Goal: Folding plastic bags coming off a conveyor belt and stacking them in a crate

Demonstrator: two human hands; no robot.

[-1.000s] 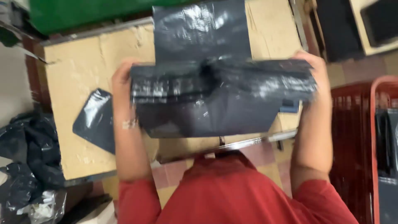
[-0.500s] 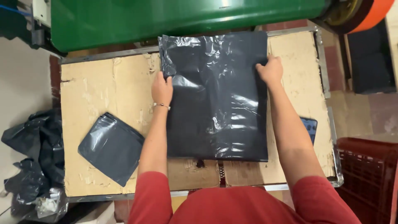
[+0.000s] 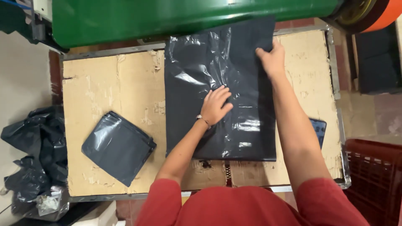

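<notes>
A large black plastic bag (image 3: 197, 71) lies flat on the cardboard-topped table (image 3: 113, 88). My left hand (image 3: 215, 104) presses flat on the bag's middle, fingers spread, a bracelet at the wrist. My right hand (image 3: 272, 58) rests on the bag's upper right edge, fingers on the plastic near the corner. A folded stack of black bags (image 3: 118, 146) sits at the table's left, apart from both hands.
A green machine body (image 3: 176, 16) runs along the table's far edge. A heap of crumpled black bags (image 3: 33, 155) lies on the floor at the left. A red crate (image 3: 374, 180) stands at the right, and a dark blue flat item (image 3: 319, 129) peeks out beside my right arm.
The bag was held up folded, then laid flat on the table. My left hand has since slid from the bag's left edge to its middle; my right hand stays at the upper right.
</notes>
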